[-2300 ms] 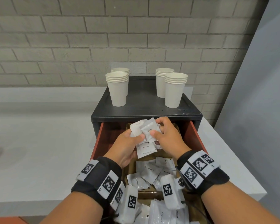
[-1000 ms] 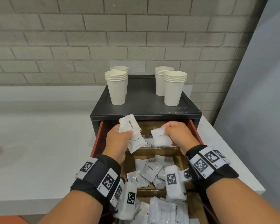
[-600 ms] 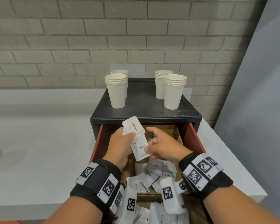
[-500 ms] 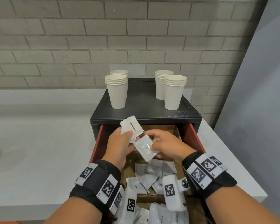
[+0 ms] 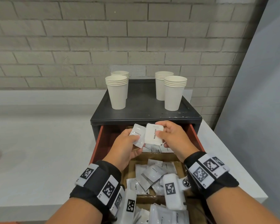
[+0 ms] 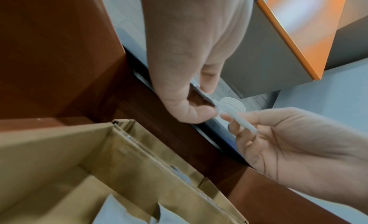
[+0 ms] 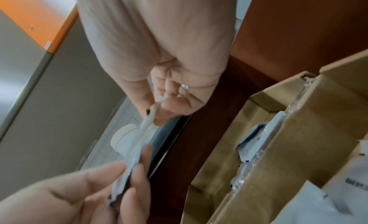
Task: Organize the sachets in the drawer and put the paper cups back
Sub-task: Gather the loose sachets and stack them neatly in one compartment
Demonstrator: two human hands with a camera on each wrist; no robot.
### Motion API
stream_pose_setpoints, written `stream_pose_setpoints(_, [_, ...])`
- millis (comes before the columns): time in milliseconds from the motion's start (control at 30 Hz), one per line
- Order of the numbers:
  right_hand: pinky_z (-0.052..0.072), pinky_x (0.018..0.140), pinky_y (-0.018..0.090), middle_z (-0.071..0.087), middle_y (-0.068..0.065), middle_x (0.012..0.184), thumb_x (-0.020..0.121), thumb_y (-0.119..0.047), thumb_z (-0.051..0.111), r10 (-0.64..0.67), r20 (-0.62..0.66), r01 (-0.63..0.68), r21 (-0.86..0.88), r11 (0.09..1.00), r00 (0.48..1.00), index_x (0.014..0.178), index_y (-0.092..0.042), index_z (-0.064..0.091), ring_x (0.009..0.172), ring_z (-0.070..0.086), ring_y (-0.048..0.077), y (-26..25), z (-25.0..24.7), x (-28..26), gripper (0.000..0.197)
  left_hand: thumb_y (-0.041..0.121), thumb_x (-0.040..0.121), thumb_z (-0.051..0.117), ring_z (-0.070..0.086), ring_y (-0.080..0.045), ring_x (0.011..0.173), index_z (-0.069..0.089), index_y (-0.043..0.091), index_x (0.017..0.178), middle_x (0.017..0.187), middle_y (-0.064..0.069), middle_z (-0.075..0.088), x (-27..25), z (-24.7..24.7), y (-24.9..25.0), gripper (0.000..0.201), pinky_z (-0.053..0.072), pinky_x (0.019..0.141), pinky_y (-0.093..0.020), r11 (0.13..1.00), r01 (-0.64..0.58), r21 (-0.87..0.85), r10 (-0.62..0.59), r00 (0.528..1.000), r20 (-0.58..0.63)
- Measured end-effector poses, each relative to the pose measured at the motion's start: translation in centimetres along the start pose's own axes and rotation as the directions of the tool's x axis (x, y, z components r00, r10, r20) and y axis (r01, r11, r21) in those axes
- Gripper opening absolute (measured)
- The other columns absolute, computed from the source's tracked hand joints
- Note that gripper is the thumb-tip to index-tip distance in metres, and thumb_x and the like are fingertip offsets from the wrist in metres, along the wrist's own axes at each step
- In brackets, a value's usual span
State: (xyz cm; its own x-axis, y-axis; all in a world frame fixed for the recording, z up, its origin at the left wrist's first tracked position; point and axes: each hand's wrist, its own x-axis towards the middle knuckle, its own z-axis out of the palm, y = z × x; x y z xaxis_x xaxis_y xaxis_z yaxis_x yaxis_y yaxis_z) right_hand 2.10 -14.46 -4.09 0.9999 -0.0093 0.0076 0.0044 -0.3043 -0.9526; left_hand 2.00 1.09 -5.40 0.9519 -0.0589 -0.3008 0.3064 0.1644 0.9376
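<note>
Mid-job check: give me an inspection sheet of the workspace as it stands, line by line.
Surface: white counter, bare where visible.
Job's things: four paper cup stacks upright on the black cabinet top; red drawer open, cardboard dividers inside, loose sachets in the compartments.
Clutter: nothing seen.
Grippers: left hand pinches a cream sachet; right hand pinches a white sugar sachet; both over the drawer's far end.
Cables: nothing seen.
Surroundings: grey brick wall behind, grey panel on the right; wrist views show an orange-edged unit.
</note>
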Motion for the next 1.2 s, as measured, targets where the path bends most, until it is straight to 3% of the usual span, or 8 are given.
stream_pose_setpoints(300, [0.04, 0.049, 0.014, 0.058, -0.003, 0.088, 0.093, -0.009, 0.053, -0.026, -0.15, 0.033, 0.044, 0.998, 0.988, 0.119, -0.017, 0.059, 0.06, 0.047, 0.007, -3.4, -1.4, 2.1, 0.028, 0.007, 0.096, 0.047, 0.057, -0.019, 0.101, 0.054, 0.018, 0.117, 0.119, -0.005, 0.056, 0.2, -0.3, -0.4, 0.025, 0.05, 0.077, -0.023, 0.977, -0.072, 0.2, 0.06, 0.996, 0.063])
stream_pose_setpoints(467, [0.047, 0.054, 0.015, 0.063, 0.009, 0.109, 0.091, -0.002, 0.053, -0.062, -0.148, 0.07, 0.051, 0.996, 0.987, 0.128, -0.012, 0.054, 0.068, 0.057, 0.008, -6.7, -0.7, 4.2, 0.038, 0.0, 0.09, 0.053, 0.061, -0.028, 0.105, 0.06, 0.015, 0.111, 0.116, -0.012, 0.061, -0.1, -0.5, -0.4, 0.027, 0.053, 0.085, -0.035, 0.953, -0.062, 0.297, 0.033, 0.994, 0.103])
stream_pose_setpoints(600, [0.048, 0.098, 0.036, 0.047, 0.014, 0.14, 0.087, -0.001, 0.057, 0.002, -0.156, 0.0, 0.015, 1.0, 0.988, 0.142, -0.007, 0.036, 0.121, 0.053, 0.026, -7.2, -0.4, 5.3, 0.059, 0.007, 0.086, 0.062, 0.058, -0.015, 0.092, 0.059, 0.017, 0.116, 0.114, -0.004, 0.062, -0.1, 0.1, -1.0, 0.032, 0.047, 0.065, -0.022, 0.887, -0.041, 0.459, -0.004, 0.995, 0.097])
stream_pose_setpoints(667, [0.042, 0.105, 0.038, 0.047, 0.013, 0.139, 0.088, -0.006, 0.058, 0.011, -0.143, -0.017, -0.041, 0.999, 0.99, 0.139, -0.005, 0.04, 0.125, 0.05, 0.027, -7.0, -0.5, 5.1, 0.055, 0.009, 0.087, 0.062, 0.054, -0.011, 0.09, 0.059, 0.02, 0.112, 0.11, 0.0, 0.059, 0.0, 0.1, -1.0, 0.028, 0.042, 0.063, -0.02, 0.874, -0.045, 0.484, 0.012, 0.997, 0.07])
stream_pose_setpoints(867, [0.052, 0.075, 0.018, 0.066, 0.016, 0.111, 0.092, 0.0, 0.05, -0.014, -0.062, 0.005, -0.139, 0.99, 0.998, 0.101, -0.009, 0.063, 0.092, 0.065, 0.02, -6.7, -3.6, 1.2, 0.018, 0.015, 0.087, 0.063, 0.053, -0.008, 0.083, 0.061, 0.019, 0.112, 0.101, 0.0, 0.059, -1.2, 0.9, 0.4, 0.025, 0.042, 0.065, -0.02, 0.828, -0.055, 0.559, -0.004, 0.995, 0.103])
stream_pose_setpoints(1033, [0.045, 0.073, 0.016, 0.068, 0.004, 0.101, 0.084, -0.013, 0.065, -0.041, 0.038, 0.055, -0.572, 0.818, 0.998, 0.105, -0.012, 0.069, 0.095, 0.062, 0.016, -6.9, -8.0, -2.9, 0.021, 0.022, 0.081, 0.071, 0.056, -0.01, 0.082, 0.062, 0.023, 0.107, 0.099, 0.003, 0.062, -4.6, 3.0, 1.9, 0.027, 0.049, 0.068, -0.022, 0.448, -0.299, 0.843, -0.227, 0.873, 0.431])
stream_pose_setpoints(1133, [0.043, 0.07, 0.024, 0.063, -0.007, 0.086, 0.088, -0.02, 0.059, 0.024, 0.079, 0.047, -0.781, 0.623, 0.997, 0.117, -0.014, 0.063, 0.086, 0.058, 0.015, -5.5, -10.4, -4.5, 0.029, 0.037, 0.068, 0.081, 0.058, -0.016, 0.101, 0.056, 0.032, 0.117, 0.114, 0.007, 0.06, -6.5, 3.2, 1.3, 0.055, 0.051, 0.088, -0.032, -0.038, -0.428, 0.903, -0.513, 0.784, 0.35])
stream_pose_setpoints(1200, [0.043, 0.078, 0.029, 0.067, -0.001, 0.093, 0.089, -0.03, 0.057, 0.105, 0.067, 0.002, -0.851, 0.525, 0.992, 0.13, -0.016, 0.052, 0.087, 0.059, 0.017, -3.7, -11.4, -4.9, 0.044, 0.038, 0.061, 0.085, 0.057, -0.019, 0.107, 0.049, 0.034, 0.128, 0.121, 0.006, 0.056, -7.5, 3.1, 0.3, 0.075, 0.051, 0.092, -0.036, -0.226, -0.46, 0.859, -0.637, 0.737, 0.228])
